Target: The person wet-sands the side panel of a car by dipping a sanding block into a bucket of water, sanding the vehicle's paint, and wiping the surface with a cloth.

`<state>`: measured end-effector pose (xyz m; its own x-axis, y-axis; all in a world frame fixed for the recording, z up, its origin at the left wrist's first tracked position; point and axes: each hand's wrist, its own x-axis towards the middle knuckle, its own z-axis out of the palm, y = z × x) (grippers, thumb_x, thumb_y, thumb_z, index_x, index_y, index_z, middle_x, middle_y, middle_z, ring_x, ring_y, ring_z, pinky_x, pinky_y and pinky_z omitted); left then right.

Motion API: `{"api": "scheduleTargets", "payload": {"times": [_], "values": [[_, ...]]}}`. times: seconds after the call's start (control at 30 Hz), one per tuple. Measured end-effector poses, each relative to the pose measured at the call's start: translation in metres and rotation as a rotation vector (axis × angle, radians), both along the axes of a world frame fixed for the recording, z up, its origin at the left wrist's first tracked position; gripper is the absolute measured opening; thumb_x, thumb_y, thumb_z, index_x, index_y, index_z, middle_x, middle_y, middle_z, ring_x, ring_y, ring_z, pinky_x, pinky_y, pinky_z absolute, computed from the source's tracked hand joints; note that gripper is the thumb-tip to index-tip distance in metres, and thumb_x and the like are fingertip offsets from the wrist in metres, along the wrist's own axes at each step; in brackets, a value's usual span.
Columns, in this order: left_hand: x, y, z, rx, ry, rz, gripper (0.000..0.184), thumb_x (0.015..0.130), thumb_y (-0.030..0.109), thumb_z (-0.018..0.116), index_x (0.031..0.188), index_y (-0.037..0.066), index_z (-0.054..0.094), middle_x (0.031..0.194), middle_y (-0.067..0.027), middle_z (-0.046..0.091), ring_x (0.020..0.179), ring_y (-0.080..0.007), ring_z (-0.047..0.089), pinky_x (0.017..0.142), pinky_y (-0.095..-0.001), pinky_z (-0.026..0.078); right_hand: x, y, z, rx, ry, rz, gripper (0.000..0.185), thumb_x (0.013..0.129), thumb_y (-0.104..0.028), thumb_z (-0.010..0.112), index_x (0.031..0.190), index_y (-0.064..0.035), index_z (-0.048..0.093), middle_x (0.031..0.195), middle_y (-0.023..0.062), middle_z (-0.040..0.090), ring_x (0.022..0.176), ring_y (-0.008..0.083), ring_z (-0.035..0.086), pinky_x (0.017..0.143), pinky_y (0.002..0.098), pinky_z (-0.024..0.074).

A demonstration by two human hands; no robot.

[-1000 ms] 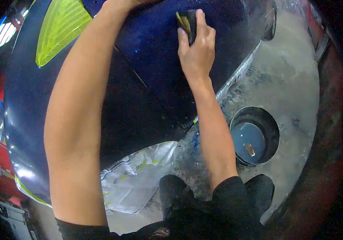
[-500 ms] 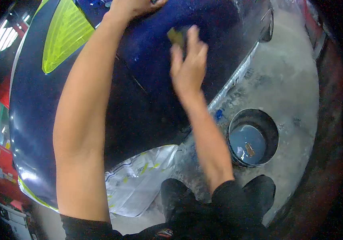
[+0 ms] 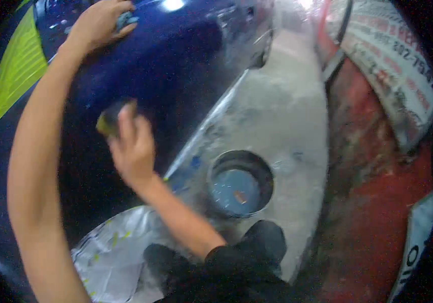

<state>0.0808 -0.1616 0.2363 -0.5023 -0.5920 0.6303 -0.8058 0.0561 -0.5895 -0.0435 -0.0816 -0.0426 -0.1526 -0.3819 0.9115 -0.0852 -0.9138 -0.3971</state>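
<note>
My right hand (image 3: 136, 149) is closed on a small block, dark with a yellow-green side (image 3: 106, 122), blurred by motion; it looks like a sanding pad. It is over the dark blue car panel (image 3: 171, 65). Higher up, at the upper left, my left hand (image 3: 100, 24) grips a crumpled light-blue cloth or sponge (image 3: 126, 20) against the same bodywork. Lime-yellow masking film (image 3: 22, 68) covers a pointed area of the car beside my left arm.
A black bucket (image 3: 268, 177) of greyish water, with a small brown piece floating in it, stands on the stained grey floor (image 3: 292, 106). White printed masking sheet (image 3: 113, 262) hangs near my knees. To the right is a worn red surface (image 3: 373, 212) with printed white sheets (image 3: 386, 60).
The view has swung rightward, so car, bucket and hands appear farther left, and the red surface has come into view. The blue item in my left hand shows more clearly. My right hand keeps the block.
</note>
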Motion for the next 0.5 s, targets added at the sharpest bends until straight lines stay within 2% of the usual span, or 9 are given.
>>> {"api": "scheduleTargets", "payload": {"times": [0.07,0.1,0.2,0.27,0.3,0.33,0.4,0.47,0.5], "values": [[0.0,0.008,-0.003,-0.013,0.005,0.001,0.041,0.089,0.029,0.078,0.123,0.01,0.067,0.121,-0.0185,0.068,0.113,-0.0381,0.066,0.1,-0.0453,0.053,-0.002,-0.014,-0.007,-0.057,0.058,0.011,0.085,0.079,-0.015,0.082,0.156,-0.0095,0.045,0.125,0.0301,0.058,0.108,0.0453,0.061,0.087,0.0507,0.0527],[0.007,0.005,0.0,-0.015,0.014,-0.016,0.04,0.089,0.029,0.078,0.123,0.009,0.067,0.122,-0.0186,0.068,0.114,-0.038,0.065,0.101,-0.0451,0.052,-0.005,-0.038,0.007,-0.047,0.063,-0.042,0.082,0.083,-0.019,0.081,0.156,-0.009,0.045,0.127,0.0304,0.057,0.109,0.0468,0.06,0.088,0.0511,0.0525],[0.015,0.001,-0.001,0.037,0.016,-0.046,0.039,0.092,0.029,0.076,0.123,0.007,0.068,0.123,-0.0176,0.068,0.116,-0.0381,0.065,0.102,-0.0446,0.052,-0.016,-0.114,0.057,0.084,-0.024,-0.087,0.082,0.09,-0.014,0.074,0.159,-0.0051,0.032,0.124,0.0288,0.055,0.104,0.0476,0.06,0.089,0.0521,0.0522],[-0.029,0.021,0.003,0.067,0.035,0.063,0.035,0.086,0.032,0.079,0.108,0.006,0.075,0.105,-0.0171,0.072,0.102,-0.0348,0.068,0.093,-0.0456,0.055,-0.016,-0.108,0.067,0.243,-0.072,-0.07,0.079,0.09,-0.01,0.073,0.158,-0.004,0.032,0.12,0.027,0.055,0.103,0.046,0.061,0.087,0.0501,0.0531],[-0.038,0.022,-0.004,0.082,0.075,0.07,0.034,0.085,0.031,0.079,0.108,0.006,0.076,0.106,-0.017,0.072,0.102,-0.0345,0.068,0.094,-0.0451,0.055,-0.014,-0.089,0.062,0.251,-0.082,-0.033,0.078,0.09,-0.01,0.073,0.157,-0.0042,0.034,0.12,0.0269,0.055,0.102,0.0462,0.061,0.086,0.0516,0.0529],[-0.044,0.024,-0.004,0.072,0.108,0.083,0.034,0.085,0.031,0.08,0.107,0.006,0.076,0.106,-0.0168,0.072,0.102,-0.0342,0.068,0.094,-0.0447,0.055,-0.011,-0.066,0.058,0.233,-0.101,0.012,0.077,0.089,-0.01,0.073,0.157,-0.0044,0.036,0.12,0.0267,0.056,0.102,0.0465,0.061,0.086,0.0532,0.0527],[-0.047,0.027,0.001,0.057,0.126,0.114,0.033,0.084,0.029,0.08,0.107,0.006,0.076,0.107,-0.0167,0.072,0.103,-0.0341,0.068,0.094,-0.0443,0.055,0.002,-0.013,0.023,-0.025,-0.092,-0.062,0.077,0.087,-0.01,0.074,0.156,-0.0053,0.04,0.12,0.0264,0.057,0.1,0.0469,0.061,0.083,0.0553,0.0521],[-0.043,0.028,0.002,0.07,0.115,0.133,0.033,0.084,0.028,0.081,0.107,0.005,0.076,0.107,-0.0168,0.072,0.103,-0.0343,0.068,0.094,-0.0445,0.055,0.002,-0.032,0.012,-0.092,-0.008,-0.082,0.077,0.086,-0.01,0.074,0.156,-0.0067,0.042,0.121,0.0264,0.057,0.099,0.047,0.06,0.082,0.0559,0.0517],[-0.048,0.031,-0.005,-0.006,0.07,0.104,0.032,0.083,0.027,0.081,0.106,0.005,0.075,0.108,-0.017,0.072,0.103,-0.0348,0.068,0.094,-0.0448,0.055,0.0,-0.043,0.013,-0.118,0.026,-0.089,0.077,0.085,-0.011,0.074,0.155,-0.0075,0.043,0.122,0.0264,0.057,0.099,0.0471,0.06,0.081,0.0562,0.0515]]}}
